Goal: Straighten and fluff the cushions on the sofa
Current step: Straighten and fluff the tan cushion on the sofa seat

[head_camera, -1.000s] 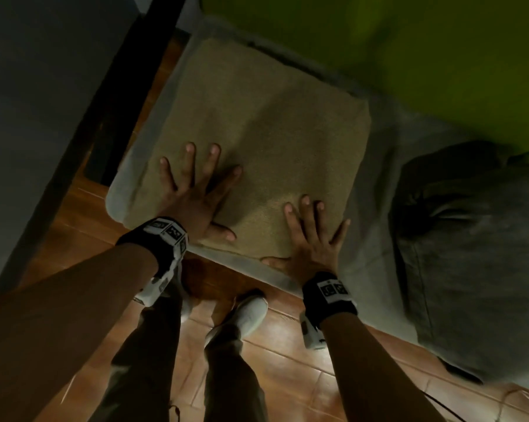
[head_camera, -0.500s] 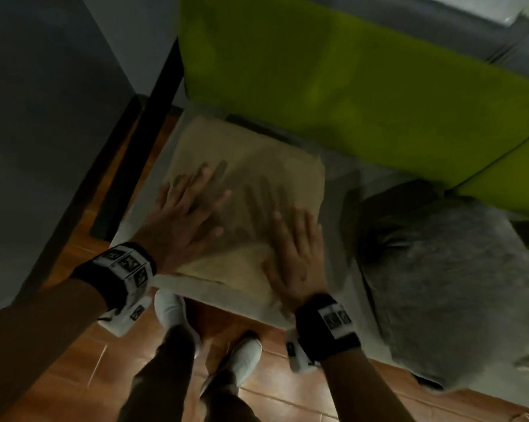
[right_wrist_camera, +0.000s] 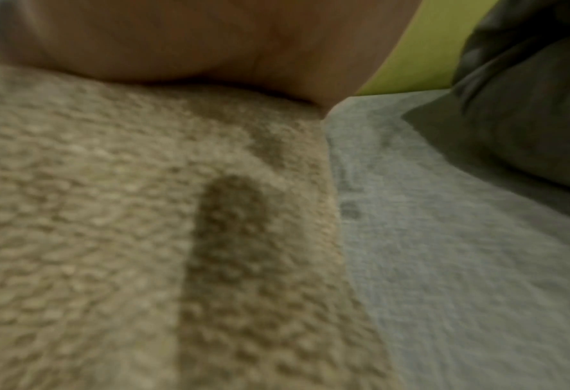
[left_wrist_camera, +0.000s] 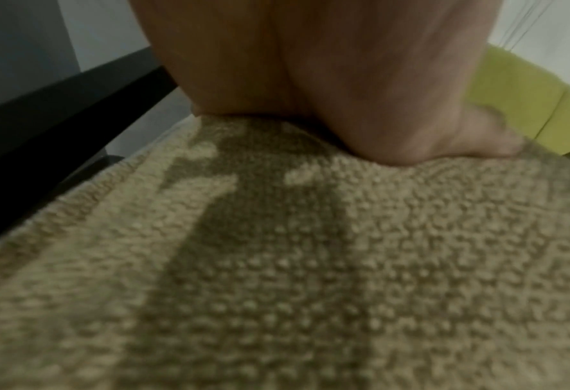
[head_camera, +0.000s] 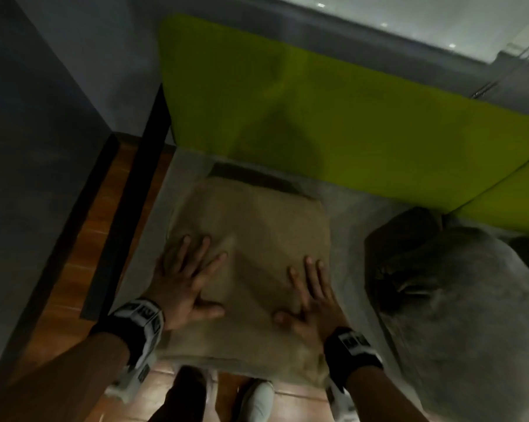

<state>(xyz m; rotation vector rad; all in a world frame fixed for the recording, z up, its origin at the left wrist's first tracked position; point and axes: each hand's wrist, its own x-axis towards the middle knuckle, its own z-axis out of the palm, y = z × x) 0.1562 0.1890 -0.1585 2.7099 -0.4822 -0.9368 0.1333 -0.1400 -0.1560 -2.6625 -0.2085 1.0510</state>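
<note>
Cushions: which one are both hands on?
The tan cushion, at the left end of the sofa seat. The left hand and right hand press flat on it; the grey cushion to its right lies untouched.

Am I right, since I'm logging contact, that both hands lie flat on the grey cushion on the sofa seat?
Not quite: both the left hand and right hand lie flat on the tan cushion, as the head view shows. The grey cushion sits untouched beside it.
</note>
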